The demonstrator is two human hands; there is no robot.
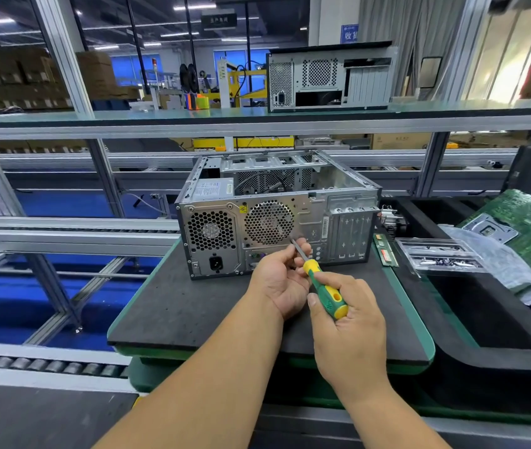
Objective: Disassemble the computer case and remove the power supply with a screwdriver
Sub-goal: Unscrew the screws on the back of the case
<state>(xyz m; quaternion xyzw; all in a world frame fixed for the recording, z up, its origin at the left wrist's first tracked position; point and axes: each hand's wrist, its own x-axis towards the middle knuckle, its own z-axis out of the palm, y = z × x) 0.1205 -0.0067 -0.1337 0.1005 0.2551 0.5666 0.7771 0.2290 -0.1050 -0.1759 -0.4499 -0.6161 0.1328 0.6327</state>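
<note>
An open grey computer case (309,218) lies on its side on a dark foam mat (193,306), rear panel facing me. The power supply (212,231) sits at the case's left end, its honeycomb grille and power socket showing. My right hand (348,322) grips the green and yellow handle of a screwdriver (324,290). Its shaft points up and left toward the rear panel. My left hand (282,277) is palm up in front of the case, its fingertips pinching the shaft near the tip.
A black foam tray (471,319) to the right holds a green motherboard (530,228), a clear plastic screw box (442,257) and a memory stick (385,252). Another computer case (329,79) stands on the upper shelf. Roller conveyor rails (47,364) run at left.
</note>
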